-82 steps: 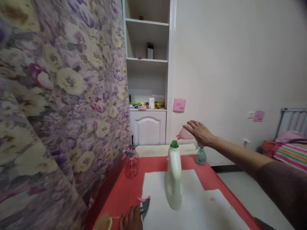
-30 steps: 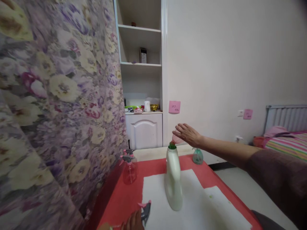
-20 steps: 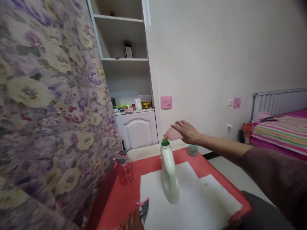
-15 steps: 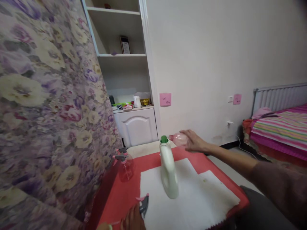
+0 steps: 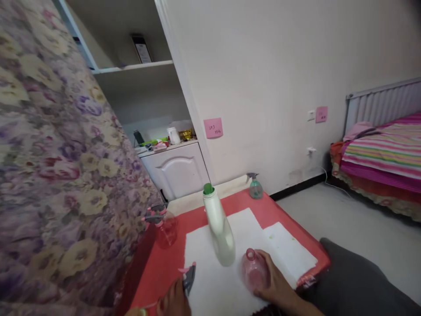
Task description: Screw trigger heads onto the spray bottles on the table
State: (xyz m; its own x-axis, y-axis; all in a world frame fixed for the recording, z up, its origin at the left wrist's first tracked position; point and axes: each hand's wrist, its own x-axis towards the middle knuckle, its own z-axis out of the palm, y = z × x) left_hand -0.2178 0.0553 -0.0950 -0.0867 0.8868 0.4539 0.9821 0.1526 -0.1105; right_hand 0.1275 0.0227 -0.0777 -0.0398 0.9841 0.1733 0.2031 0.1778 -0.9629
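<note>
My right hand (image 5: 278, 285) is wrapped round a small clear pink bottle (image 5: 252, 272) with no cap, standing it on the white cloth (image 5: 213, 289) at the table's near edge. A tall white bottle (image 5: 219, 230) with a green funnel (image 5: 208, 189) in its neck stands just left of it. My left hand (image 5: 171, 300) rests at the bottom edge on a pink and grey spray head (image 5: 188, 276), fingers curled over it.
A pink spray bottle (image 5: 164, 224) stands at the left on the red table (image 5: 279, 210), a green spray bottle (image 5: 255, 186) at the far corner. A flowered curtain (image 5: 49, 175) hangs left. A white cabinet (image 5: 174, 169) and a striped bed (image 5: 381, 158) stand beyond.
My right hand has brought the pink bottle down from above the white bottle's funnel to the cloth near me. The view has swung right. My left hand has stayed on the spray head.
</note>
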